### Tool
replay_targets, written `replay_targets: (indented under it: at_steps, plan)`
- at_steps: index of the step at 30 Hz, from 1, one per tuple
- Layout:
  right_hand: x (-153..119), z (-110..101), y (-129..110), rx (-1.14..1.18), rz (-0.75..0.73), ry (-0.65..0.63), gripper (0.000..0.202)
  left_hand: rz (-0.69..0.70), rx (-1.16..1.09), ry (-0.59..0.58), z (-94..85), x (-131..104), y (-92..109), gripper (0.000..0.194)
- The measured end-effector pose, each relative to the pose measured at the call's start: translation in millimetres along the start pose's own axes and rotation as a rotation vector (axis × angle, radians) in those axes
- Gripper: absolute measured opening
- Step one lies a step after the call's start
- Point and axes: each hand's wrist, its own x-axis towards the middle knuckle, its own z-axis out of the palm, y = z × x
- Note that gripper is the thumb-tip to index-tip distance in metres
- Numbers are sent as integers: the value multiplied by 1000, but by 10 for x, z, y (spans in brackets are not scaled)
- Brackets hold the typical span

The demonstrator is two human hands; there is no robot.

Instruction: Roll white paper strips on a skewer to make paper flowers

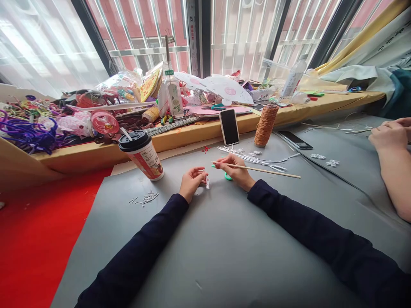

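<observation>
My left hand (192,183) is closed in a pinch on a small white piece (208,184), whose exact kind is too small to make out. Just to its right, my right hand (236,170) grips a thin wooden stick (272,170) that slants out to the right, its left tip near my left fingers. Partly hidden below my right hand is a green ring-shaped handle (228,176), likely of scissors. Long white cords (253,159) lie behind that hand, with small white flower shapes (255,153) beside them. Short white cut pieces (149,197) lie scattered left of my left hand.
A lidded paper cup (144,160) stands at left. Behind are an upright phone (229,127), a spool of brown twine (266,126) and a flat phone (294,140). Craft supplies crowd the windowsill (192,134). Another person's hand (390,136) is at the right edge.
</observation>
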Motion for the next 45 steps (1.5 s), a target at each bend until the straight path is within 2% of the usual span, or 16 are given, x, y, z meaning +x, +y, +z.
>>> replay_targets:
  at_steps: [5,9,19,24,28,33,37,40,45]
  plan:
    - [-50,33,-10,-40,75,-220,24,19,-23,-61,-22,24,-22,38]
    - [-57,39,-6,8,103,-289,23,30,-11,-116,-41,35,-29,35]
    - [-51,31,-31,32,95,-324,25,-6,42,-163,-61,32,13,23]
    - [-49,31,8,-5,72,-328,24,-6,36,-162,-59,40,6,30]
    - [-38,39,21,78,74,-340,22,6,61,-108,-46,38,-2,30]
    - [-25,45,31,74,82,-330,20,11,98,-153,-48,33,4,27]
    - [-27,12,64,-166,-56,-269,21,1,89,-132,-62,33,-1,30]
    - [-48,-19,86,-374,-202,-278,15,-18,74,-125,-69,34,-3,30]
    - [-62,-44,105,-752,-574,-430,6,-66,41,-130,-63,28,38,25]
